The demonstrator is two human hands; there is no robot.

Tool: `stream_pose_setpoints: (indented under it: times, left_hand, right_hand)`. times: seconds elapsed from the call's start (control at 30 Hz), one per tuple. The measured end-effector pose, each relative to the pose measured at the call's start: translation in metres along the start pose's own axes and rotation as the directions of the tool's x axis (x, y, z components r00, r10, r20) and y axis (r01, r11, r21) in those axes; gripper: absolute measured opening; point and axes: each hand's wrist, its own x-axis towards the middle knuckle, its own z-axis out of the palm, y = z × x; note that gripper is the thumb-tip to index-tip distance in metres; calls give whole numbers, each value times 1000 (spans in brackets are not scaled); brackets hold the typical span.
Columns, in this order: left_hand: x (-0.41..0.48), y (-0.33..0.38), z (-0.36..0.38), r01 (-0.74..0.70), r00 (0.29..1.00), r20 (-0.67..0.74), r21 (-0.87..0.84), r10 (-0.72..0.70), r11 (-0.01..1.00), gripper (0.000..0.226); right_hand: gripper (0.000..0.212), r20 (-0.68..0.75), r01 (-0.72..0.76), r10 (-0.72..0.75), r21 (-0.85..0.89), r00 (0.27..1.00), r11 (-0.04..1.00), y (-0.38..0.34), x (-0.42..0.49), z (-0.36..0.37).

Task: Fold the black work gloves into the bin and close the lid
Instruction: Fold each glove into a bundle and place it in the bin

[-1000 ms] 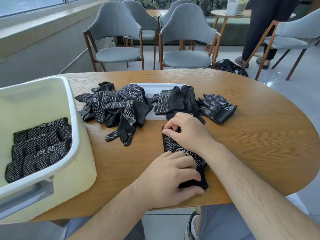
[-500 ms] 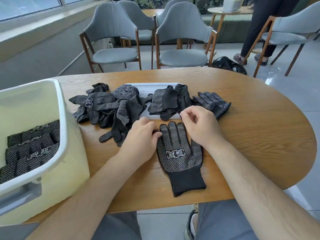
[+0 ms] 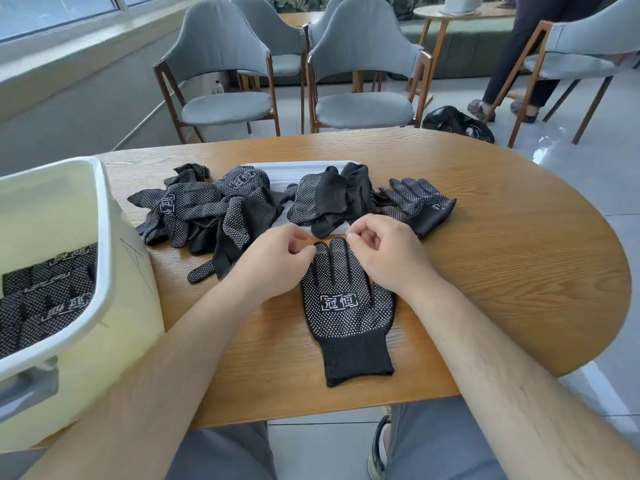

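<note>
Black dotted glove [image 3: 346, 299] lies flat on worktop [image 3: 502, 271], cuff twd person. L hand [image 3: 277, 261] & R hand [image 3: 388, 254], fingers curled, pinch its fingertips. Bin [image 3: 138, 306] at left w/ folded gloves [image 3: 45, 296]; loose pile [image 3: 221, 213] behind, partly on white lid [image 3: 287, 169].

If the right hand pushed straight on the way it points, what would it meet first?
Probably the middle heap of gloves on the white lid, just beyond the right hand; depth is unclear.
</note>
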Motion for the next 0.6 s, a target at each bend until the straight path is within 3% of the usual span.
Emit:
stream_pose_setpoints:
  times: [0.23,0.37,0.6]
  left_hand:
    - [10,4,17,-98,993,-66,34,100,995,11]
    - [6,2,25,-122,980,-155,21,124,992,8]
    - [0,1,28,-150,973,-205,-194,109,970,17]
  right_hand:
    - [7,-24,-6,6,-20,1000,1000,5,3,5]
    - [20,10,1,0,-93,1000,996,5,9,10]
    - [7,73,75,-69,-79,995,994,1,10,11]
